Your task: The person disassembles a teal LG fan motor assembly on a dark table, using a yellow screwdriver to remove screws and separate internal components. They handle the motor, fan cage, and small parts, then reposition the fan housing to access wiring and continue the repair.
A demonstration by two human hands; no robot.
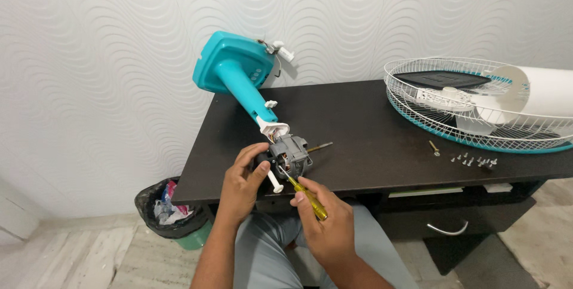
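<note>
head view: left hand [242,183] grasps the grey motor [290,155] on the desk [358,140]; right hand [325,220] fingers clench a yellow screwdriver [305,196], its long axis pointing to 11 o'clock into the motor.

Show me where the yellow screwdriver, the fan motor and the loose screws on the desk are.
yellow screwdriver [310,201], head view, on its yellow handle in the right hand.
fan motor [290,155], head view, on the grey housing.
loose screws [473,160], head view, on the middle of the small cluster.
</note>
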